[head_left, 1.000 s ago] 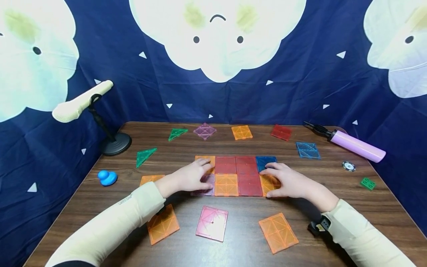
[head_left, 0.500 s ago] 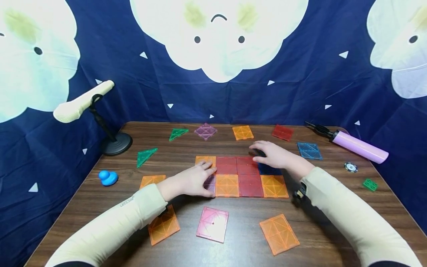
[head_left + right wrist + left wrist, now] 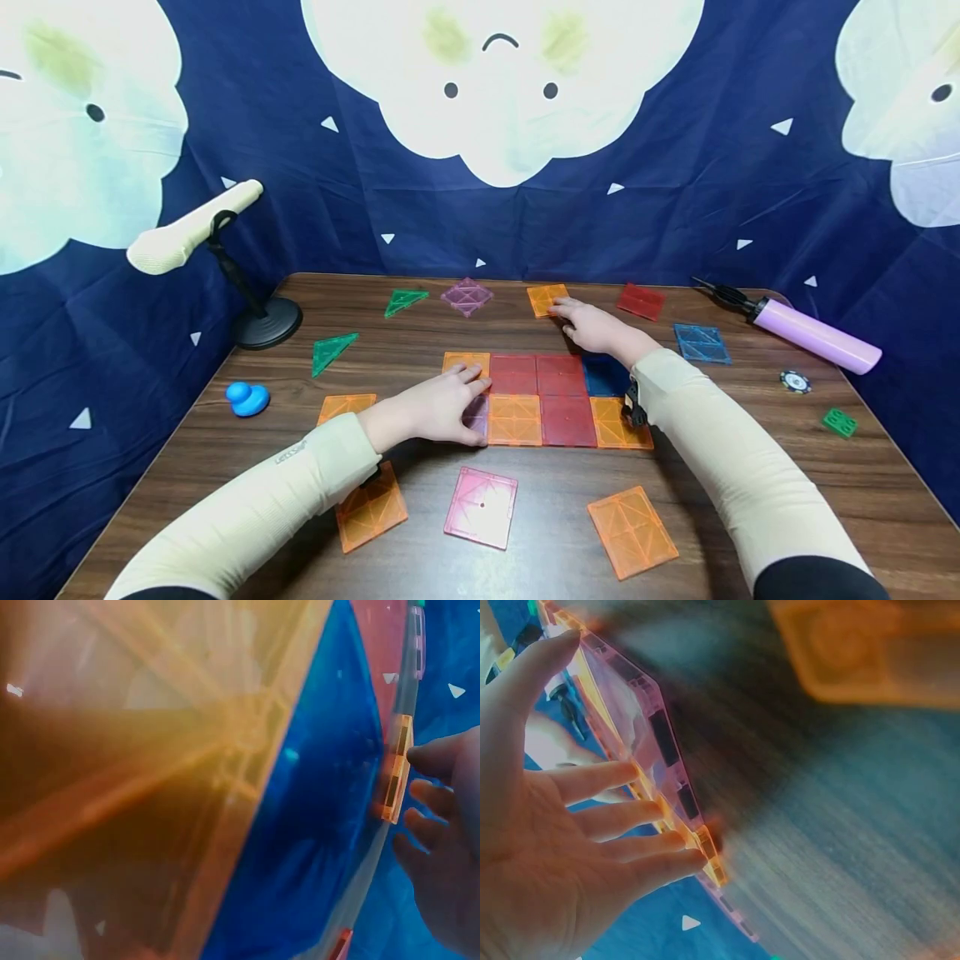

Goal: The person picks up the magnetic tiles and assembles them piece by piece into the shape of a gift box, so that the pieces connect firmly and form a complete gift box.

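Observation:
Flat square magnetic tiles lie edge to edge in two rows at mid-table: orange (image 3: 465, 359), two red and blue (image 3: 602, 377) behind, purple (image 3: 474, 418), orange (image 3: 514, 420), red and orange in front. My left hand (image 3: 442, 407) rests on the left end of this block, fingers spread over the orange and purple tiles. Farther back, my right hand (image 3: 596, 325) reaches a separate orange tile (image 3: 542, 298), fingertips at its right edge. In the right wrist view the fingers (image 3: 431, 799) are loosely bent beside that tile; contact is hard to tell.
Loose tiles lie around: pink (image 3: 482, 508), orange (image 3: 632, 532), red (image 3: 641, 302), blue (image 3: 702, 343), purple (image 3: 467, 297) and green triangles (image 3: 333, 353). A blue duck (image 3: 247, 399) and black stand (image 3: 267, 323) are left; a lilac pump (image 3: 816, 335), chip (image 3: 795, 382) and green brick (image 3: 839, 422) right.
My right hand has left the right end of the tile block and moved away from me to the separate orange tile at the back. The left hand stays on the block's left end.

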Tool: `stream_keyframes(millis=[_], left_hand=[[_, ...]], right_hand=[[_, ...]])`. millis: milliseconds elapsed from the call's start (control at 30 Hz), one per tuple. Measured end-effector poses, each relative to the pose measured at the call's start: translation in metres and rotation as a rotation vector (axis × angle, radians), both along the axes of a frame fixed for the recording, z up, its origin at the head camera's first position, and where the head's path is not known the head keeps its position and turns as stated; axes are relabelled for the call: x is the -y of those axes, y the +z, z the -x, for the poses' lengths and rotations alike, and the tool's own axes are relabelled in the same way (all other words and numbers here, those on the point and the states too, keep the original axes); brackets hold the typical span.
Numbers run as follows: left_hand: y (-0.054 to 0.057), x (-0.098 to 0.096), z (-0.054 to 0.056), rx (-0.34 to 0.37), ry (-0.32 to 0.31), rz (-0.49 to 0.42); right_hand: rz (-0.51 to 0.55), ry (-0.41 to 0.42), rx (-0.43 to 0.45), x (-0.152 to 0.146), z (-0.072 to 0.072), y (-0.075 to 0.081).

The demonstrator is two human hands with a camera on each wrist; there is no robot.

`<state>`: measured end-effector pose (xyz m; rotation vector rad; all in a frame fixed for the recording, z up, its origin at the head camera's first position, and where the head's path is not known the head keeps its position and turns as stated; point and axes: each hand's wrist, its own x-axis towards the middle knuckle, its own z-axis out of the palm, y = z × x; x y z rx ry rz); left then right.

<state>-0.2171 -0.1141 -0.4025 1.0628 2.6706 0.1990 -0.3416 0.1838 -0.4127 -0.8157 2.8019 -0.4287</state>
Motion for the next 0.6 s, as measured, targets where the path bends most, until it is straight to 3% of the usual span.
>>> stream_keyframes(millis=[233,600], left_hand=[[0.003,-0.001,-0.001,0.015,0.006,-0.006],[0.004,-0.001,-0.003,0.026,0.010,-0.003]], right_hand=[[0.003,0.066,-0.081,-0.003,-0.008,0.000],[0.045,0.154,-0.115,-0.008,-0.040,-0.002]])
